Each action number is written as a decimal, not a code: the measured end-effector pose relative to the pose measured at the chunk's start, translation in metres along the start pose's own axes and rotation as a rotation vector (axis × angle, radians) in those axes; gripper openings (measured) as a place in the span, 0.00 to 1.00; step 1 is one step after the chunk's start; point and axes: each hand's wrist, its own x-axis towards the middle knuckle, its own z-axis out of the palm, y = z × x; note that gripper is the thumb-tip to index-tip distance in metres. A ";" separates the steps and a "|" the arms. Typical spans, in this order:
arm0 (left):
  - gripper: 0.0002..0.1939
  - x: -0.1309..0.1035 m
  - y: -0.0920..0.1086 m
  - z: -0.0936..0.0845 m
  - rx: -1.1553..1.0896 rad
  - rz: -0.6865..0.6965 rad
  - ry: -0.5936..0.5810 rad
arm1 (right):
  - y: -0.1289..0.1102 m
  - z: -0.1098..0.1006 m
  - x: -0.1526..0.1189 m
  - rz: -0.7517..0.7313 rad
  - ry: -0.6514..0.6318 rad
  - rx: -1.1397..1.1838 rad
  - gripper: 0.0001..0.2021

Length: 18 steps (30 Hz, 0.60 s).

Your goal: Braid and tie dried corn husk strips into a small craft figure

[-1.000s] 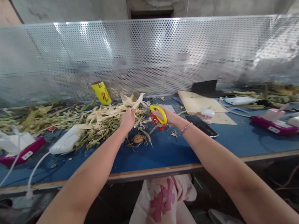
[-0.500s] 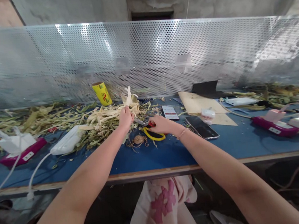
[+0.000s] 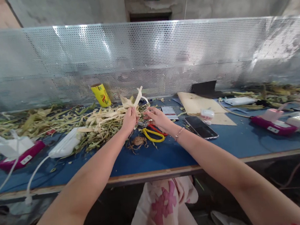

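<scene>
My left hand (image 3: 130,119) is closed round the base of some pale dried husk strips (image 3: 136,99), whose ends stick up above the fist. Just to its right, my right hand (image 3: 156,118) has bent fingers near the strips; whether they pinch anything is too small to tell. Scissors with red and yellow handles (image 3: 153,134) lie on the blue table (image 3: 154,158) below my right hand, their blades pointing toward my left hand. Beside the handles rests a small brown ball of twine (image 3: 138,141). A heap of dried stalks and leaves (image 3: 98,128) spreads left of my left hand.
A yellow roll (image 3: 101,95) stands tilted at the back. A black phone (image 3: 201,127), a card (image 3: 169,112) and brown paper (image 3: 202,104) lie on the right. Magenta power strips (image 3: 273,126) and a white adapter (image 3: 66,142) carry cables. A perforated metal screen (image 3: 150,56) rises behind.
My right hand has let go of the scissors and risen slightly; they now lie on the table. My left hand has moved a little right with the husk strips.
</scene>
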 end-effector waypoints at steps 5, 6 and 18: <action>0.12 -0.004 0.004 0.003 0.001 -0.012 -0.103 | -0.008 -0.003 -0.002 -0.055 0.036 0.119 0.12; 0.12 -0.004 0.005 0.004 -0.002 -0.022 -0.110 | -0.009 -0.003 -0.002 -0.062 0.043 0.127 0.12; 0.10 -0.001 -0.002 0.002 0.117 0.037 -0.163 | -0.015 -0.001 -0.008 -0.076 0.025 0.276 0.17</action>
